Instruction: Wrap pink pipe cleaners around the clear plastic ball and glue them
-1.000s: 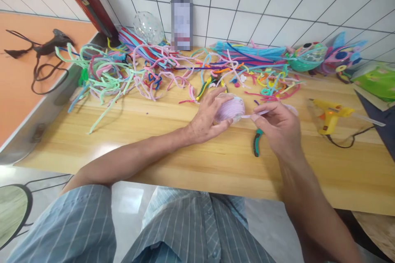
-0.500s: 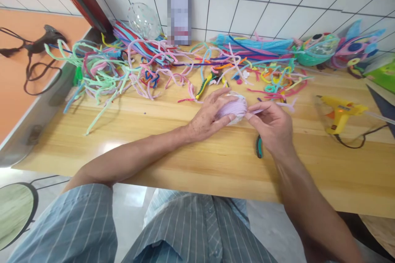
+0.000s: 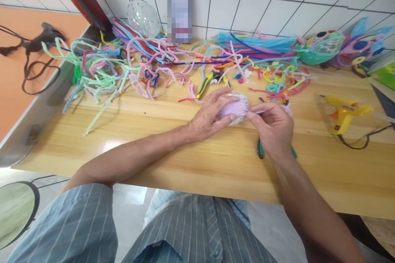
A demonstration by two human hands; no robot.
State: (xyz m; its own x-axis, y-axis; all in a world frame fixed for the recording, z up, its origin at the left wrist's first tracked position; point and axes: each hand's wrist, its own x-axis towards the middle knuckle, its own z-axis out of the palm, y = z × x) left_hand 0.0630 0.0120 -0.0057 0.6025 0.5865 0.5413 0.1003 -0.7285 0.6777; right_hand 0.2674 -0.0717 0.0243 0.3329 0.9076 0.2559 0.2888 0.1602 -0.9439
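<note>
My left hand [image 3: 210, 115] is wrapped over a clear ball [image 3: 239, 121] partly covered in rows of lilac pipe cleaner [image 3: 233, 109], holding it just above or on the table. At the ball's right side, my right hand [image 3: 273, 123] pinches a lilac pipe cleaner between thumb and forefinger; its loose end shows beyond the knuckles. Teal-and-black handles [image 3: 261, 149] of a tool lie beneath my right hand, which hides the rest of it. Just behind the ball rest pliers with yellow-green handles [image 3: 204, 85].
Tangled green pipe cleaners [image 3: 105, 78] spread over the back left. Blue pipe cleaner bundles [image 3: 256, 41] lie along the wall. A phone [image 3: 179, 12] leans on the tiles. A yellow glue gun [image 3: 345, 113] with a cord sits at right, below decorated clear balls [image 3: 324, 47].
My right hand has shifted very slightly, still pinching the lilac pipe cleaner. More of the teal-handled tool shows beside my right wrist. The view has moved a little.
</note>
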